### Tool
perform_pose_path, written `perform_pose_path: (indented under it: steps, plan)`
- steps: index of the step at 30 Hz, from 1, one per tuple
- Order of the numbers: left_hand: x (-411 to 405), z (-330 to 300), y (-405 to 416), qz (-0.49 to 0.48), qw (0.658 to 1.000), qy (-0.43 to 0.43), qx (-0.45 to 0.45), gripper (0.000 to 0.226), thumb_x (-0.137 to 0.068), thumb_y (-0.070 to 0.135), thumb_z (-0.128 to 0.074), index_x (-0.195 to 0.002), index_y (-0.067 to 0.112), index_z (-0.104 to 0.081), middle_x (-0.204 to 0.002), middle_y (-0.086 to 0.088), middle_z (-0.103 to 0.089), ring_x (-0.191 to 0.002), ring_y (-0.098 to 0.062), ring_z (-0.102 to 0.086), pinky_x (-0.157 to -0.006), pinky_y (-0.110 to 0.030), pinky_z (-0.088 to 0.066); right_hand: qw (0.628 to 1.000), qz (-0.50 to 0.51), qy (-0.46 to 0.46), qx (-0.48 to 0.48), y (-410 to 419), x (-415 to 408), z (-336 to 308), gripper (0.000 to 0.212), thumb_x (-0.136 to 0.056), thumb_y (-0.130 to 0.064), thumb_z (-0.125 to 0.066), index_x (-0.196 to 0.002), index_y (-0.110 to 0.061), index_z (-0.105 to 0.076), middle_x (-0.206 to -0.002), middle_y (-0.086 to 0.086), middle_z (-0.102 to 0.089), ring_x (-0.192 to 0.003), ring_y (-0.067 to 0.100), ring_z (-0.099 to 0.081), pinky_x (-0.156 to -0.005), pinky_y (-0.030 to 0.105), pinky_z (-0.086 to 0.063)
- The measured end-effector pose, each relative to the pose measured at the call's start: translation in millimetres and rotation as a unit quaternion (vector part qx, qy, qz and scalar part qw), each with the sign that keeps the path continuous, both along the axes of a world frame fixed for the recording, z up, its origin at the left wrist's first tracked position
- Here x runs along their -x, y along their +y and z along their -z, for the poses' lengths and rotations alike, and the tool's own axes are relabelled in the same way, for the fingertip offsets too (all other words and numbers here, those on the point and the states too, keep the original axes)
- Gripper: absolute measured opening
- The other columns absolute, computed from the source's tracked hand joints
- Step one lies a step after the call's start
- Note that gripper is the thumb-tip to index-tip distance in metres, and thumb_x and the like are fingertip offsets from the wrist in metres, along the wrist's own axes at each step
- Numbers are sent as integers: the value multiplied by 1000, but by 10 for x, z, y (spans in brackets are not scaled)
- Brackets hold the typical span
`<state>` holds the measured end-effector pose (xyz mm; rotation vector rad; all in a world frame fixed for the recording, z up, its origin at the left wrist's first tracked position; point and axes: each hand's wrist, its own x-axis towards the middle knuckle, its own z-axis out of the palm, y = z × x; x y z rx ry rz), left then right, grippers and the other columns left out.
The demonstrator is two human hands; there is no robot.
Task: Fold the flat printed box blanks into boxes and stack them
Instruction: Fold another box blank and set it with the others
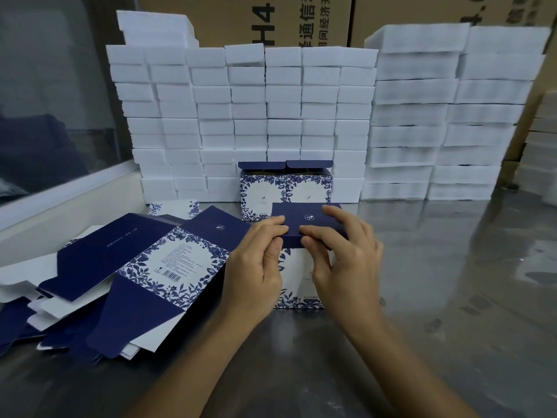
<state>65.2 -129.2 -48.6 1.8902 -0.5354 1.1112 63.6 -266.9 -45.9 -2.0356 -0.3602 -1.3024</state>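
A person's two hands work on a blue-and-white printed box [301,276] standing upright on a grey metal bench [452,297], near the middle of the scene. The left hand [256,260] curls against the box's left side, its thumb and fingers pinching the near left edge of the dark navy lid flap [307,220]. The right hand [343,251] grips from the right, fingers spread across the flap's top and thumb pressed on its front lip. The flap, marked with a small white emblem, lies nearly level over the top of the box.

Just beyond the hands, two finished boxes [286,188] stand side by side and touching, their navy top flaps raised open, floral borders facing the camera.

To the left, a loose heap of flat box blanks [120,276] spreads over the bench, overlapping at angles. The topmost shows a white panel with a barcode and blue leaf print between navy panels, and its right edge reaches close to the left hand.

Along the far side of the bench, stacks of white foam blocks [256,116] rise in neat columns behind the finished boxes, with taller, wider stacks to the right. Brown cardboard cartons [301,22] printed with dark lettering stand behind the foam. A glass partition [54,95] closes off the far left.
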Motion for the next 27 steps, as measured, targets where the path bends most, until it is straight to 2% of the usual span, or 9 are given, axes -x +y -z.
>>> perform_pose_path:
  steps: [2,5,8,12,15,17,22,25,27]
  plan:
    - [-10,1,7,4,1000,3,5,23,-96,9,-48,-107,4,-67,-122,3,-63,-107,1,-58,-87,-10,-45,1000,-12,2,-11,-11,-17,-2,13,-87,-21,-73,-99,-23,-78,-128,5,-64,-116,27,-58,-88,42,-39]
    - [-13,15,2,7,1000,9,14,19,-96,17,-53,-106,7,-66,-122,7,-62,-96,-7,-64,-78,-24,-53,999,-27,14,-21,-10,-32,-25,12,-87,-21,-73,-97,-23,-78,-129,4,-62,-117,24,-54,-91,36,-34]
    - [-18,22,-1,0,1000,4,11,18,-96,19,-54,-106,9,-66,-122,8,-61,-93,-13,-65,-76,-30,-54,999,-37,12,-27,-13,-38,-23,13,-86,-16,-75,-97,-21,-79,-129,8,-61,-117,25,-54,-94,41,-40]
    - [-30,16,24,-11,1000,2,7,21,-97,21,-52,-106,8,-66,-121,6,-62,-99,-16,-65,-76,-23,-52,993,-83,41,-76,-58,-49,24,17,-91,-3,-69,-102,-13,-77,-135,12,-53,-120,27,-54,-95,46,-51]
    - [-46,21,70,-26,1000,3,5,20,-96,16,-52,-107,7,-67,-122,6,-62,-99,-13,-64,-74,-15,-50,983,-107,98,-113,-106,-52,-1,24,-94,3,-62,-106,-13,-75,-137,10,-48,-120,23,-55,-97,16,-46]
    - [-57,25,87,-30,1000,-2,3,19,-96,13,-53,-107,6,-67,-121,2,-63,-100,-7,-61,-76,-11,-47,981,-108,105,-120,-132,-65,-19,21,-93,2,-64,-104,-12,-75,-128,9,-56,-114,23,-61,-89,6,-43]
    - [-74,26,92,-41,999,-6,2,19,-95,11,-53,-106,5,-67,-121,2,-63,-99,7,-56,-79,-6,-43,981,-100,88,-137,-165,-90,-31,12,-91,-3,-69,-94,-14,-73,-109,3,-64,-97,16,-65,-80,12,-46]
    - [-74,26,102,-41,999,-9,6,19,-95,10,-53,-105,3,-67,-120,0,-63,-100,19,-51,-83,-3,-40,979,-105,81,-154,-189,-81,-51,30,-91,-1,-67,-88,-31,-64,-95,-1,-67,-81,12,-67,-70,15,-49]
    - [-73,26,103,-41,999,-9,9,19,-94,8,-53,-105,2,-67,-120,-1,-63,-102,18,-51,-85,-2,-38,978,-103,87,-162,-198,-81,-55,31,-92,0,-66,-89,-31,-63,-93,-1,-68,-78,5,-67,-68,14,-49]
